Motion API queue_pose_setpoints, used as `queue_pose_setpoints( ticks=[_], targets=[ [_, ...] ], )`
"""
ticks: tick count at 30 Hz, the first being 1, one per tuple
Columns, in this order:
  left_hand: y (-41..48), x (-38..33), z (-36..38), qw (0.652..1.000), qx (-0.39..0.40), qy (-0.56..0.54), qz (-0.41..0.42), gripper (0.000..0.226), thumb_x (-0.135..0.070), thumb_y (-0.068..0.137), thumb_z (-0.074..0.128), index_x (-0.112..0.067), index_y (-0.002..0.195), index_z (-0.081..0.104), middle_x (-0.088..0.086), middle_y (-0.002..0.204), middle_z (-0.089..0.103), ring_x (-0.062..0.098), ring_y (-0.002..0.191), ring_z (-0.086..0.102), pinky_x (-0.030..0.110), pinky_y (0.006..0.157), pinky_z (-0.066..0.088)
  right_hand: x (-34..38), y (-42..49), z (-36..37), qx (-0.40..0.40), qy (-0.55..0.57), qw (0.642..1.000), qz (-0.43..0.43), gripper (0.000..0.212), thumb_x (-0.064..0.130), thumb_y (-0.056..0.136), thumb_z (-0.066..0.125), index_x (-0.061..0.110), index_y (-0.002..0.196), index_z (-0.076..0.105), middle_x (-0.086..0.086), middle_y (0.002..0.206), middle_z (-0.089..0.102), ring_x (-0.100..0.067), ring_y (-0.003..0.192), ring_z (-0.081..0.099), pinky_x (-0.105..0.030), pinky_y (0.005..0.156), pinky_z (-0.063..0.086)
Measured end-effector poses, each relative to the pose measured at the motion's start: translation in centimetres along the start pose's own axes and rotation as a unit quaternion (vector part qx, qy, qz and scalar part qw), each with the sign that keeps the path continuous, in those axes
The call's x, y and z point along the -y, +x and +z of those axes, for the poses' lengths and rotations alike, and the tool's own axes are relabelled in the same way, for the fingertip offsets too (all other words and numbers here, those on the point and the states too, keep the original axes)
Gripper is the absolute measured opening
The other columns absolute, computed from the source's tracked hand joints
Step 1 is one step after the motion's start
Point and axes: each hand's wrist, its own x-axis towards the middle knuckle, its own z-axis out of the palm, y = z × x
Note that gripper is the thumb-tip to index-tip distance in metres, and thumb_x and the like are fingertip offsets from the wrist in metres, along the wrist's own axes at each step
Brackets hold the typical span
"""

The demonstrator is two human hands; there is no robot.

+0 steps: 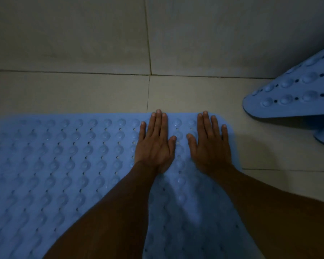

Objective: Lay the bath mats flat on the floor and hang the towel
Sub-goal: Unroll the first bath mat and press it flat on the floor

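Observation:
A blue rubber bath mat (54, 161) with rows of suction cups and small holes lies spread on the tiled floor, filling the lower left and middle of the view. My left hand (154, 144) presses flat on it near its far edge, fingers straight. Beside it, my right hand (209, 146) also presses flat on the mat, close to the far right corner. A second blue mat (295, 94) of the same kind sits at the right, tilted and partly folded against the wall. No towel is in view.
A beige tiled wall (82, 34) rises just beyond the mat's far edge. Bare floor tile (269, 152) shows between the two mats. The light is dim.

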Motion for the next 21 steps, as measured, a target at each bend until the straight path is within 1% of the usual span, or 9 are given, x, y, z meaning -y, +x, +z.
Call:
queue_pose_setpoints(
  ticks=[3, 4, 7, 9, 12, 14, 18, 21],
  targets=[
    [-0.4, 0.1, -0.8, 1.0, 0.015, -0.008, 0.008, 0.069, -0.045, 0.101, 0.015, -0.009, 0.153, -0.01, 0.008, 0.161, -0.015, 0.018, 0.149, -0.016, 0.041, 0.12, -0.011, 0.5, -0.5, -0.5, -0.013, -0.008, 1.0, 0.004, 0.071, 0.049, 0.096, 0.022, 0.004, 0.151, 0.023, -0.016, 0.157, 0.026, -0.033, 0.144, 0.027, -0.054, 0.116, 0.02],
    [-0.4, 0.3, -1.4, 1.0, 0.014, -0.012, 0.0, 0.069, -0.045, 0.101, 0.015, -0.008, 0.152, -0.012, 0.009, 0.161, -0.017, 0.019, 0.148, -0.017, 0.041, 0.12, -0.011, 1.0, -0.7, -0.8, -0.017, -0.006, 1.0, 0.009, 0.071, 0.049, 0.096, 0.021, 0.004, 0.151, 0.02, -0.017, 0.157, 0.023, -0.033, 0.144, 0.025, -0.054, 0.116, 0.018],
    [-0.8, 2.4, -3.8, 1.0, -0.004, 0.002, -0.019, 0.068, -0.044, 0.102, 0.014, -0.007, 0.151, -0.015, 0.009, 0.16, -0.019, 0.02, 0.148, -0.018, 0.043, 0.12, -0.011, 3.9, -1.0, -1.7, -0.025, 0.018, 0.999, 0.028, 0.073, 0.052, 0.096, 0.015, 0.007, 0.153, 0.008, -0.013, 0.161, 0.01, -0.03, 0.148, 0.012, -0.048, 0.119, 0.008],
    [-1.1, 4.8, -5.2, 1.0, -0.016, 0.017, -0.019, 0.068, -0.044, 0.101, 0.012, -0.007, 0.151, -0.016, 0.01, 0.16, -0.019, 0.021, 0.148, -0.018, 0.042, 0.118, -0.011, 6.8, -0.9, -2.6, -0.036, 0.025, 0.998, 0.036, 0.072, 0.052, 0.098, 0.017, 0.009, 0.153, 0.004, -0.011, 0.162, 0.005, -0.028, 0.149, 0.008, -0.047, 0.12, 0.006],
    [-1.7, 8.8, -6.4, 0.998, -0.022, 0.04, -0.032, 0.068, -0.045, 0.101, 0.01, -0.008, 0.151, -0.017, 0.009, 0.16, -0.021, 0.021, 0.148, -0.018, 0.043, 0.118, -0.012, 11.4, -0.3, -3.2, -0.008, 0.043, 0.999, 0.031, 0.071, 0.051, 0.099, 0.016, 0.011, 0.153, -0.007, -0.007, 0.162, -0.008, -0.024, 0.15, -0.003, -0.044, 0.121, 0.0],
    [-2.4, 11.5, -6.4, 0.998, -0.018, 0.048, -0.045, 0.068, -0.046, 0.101, 0.01, -0.009, 0.15, -0.019, 0.009, 0.159, -0.022, 0.021, 0.148, -0.019, 0.042, 0.117, -0.014, 14.1, 0.3, -3.2, -0.01, 0.054, 0.998, 0.022, 0.071, 0.051, 0.099, 0.016, 0.012, 0.152, -0.009, -0.007, 0.162, -0.011, -0.024, 0.149, -0.005, -0.043, 0.121, -0.003],
    [-2.8, 16.2, -5.9, 0.997, -0.006, 0.057, -0.051, 0.067, -0.044, 0.101, 0.011, -0.009, 0.151, -0.017, 0.009, 0.16, -0.02, 0.02, 0.148, -0.019, 0.04, 0.116, -0.016, 17.9, 1.3, -1.8, -0.007, 0.064, 0.998, 0.015, 0.072, 0.052, 0.099, 0.018, 0.012, 0.153, -0.009, -0.007, 0.162, -0.01, -0.025, 0.149, -0.004, -0.043, 0.121, 0.0],
    [-2.2, 17.9, -5.0, 0.998, 0.006, 0.039, -0.051, 0.065, -0.043, 0.101, 0.008, -0.009, 0.151, -0.015, 0.009, 0.16, -0.019, 0.02, 0.148, -0.018, 0.043, 0.118, -0.013, 19.1, 1.9, -0.4, -0.029, 0.061, 0.998, 0.017, 0.073, 0.052, 0.098, 0.024, 0.008, 0.154, 0.005, -0.012, 0.162, 0.005, -0.03, 0.149, 0.009, -0.046, 0.12, 0.009]
  ],
)
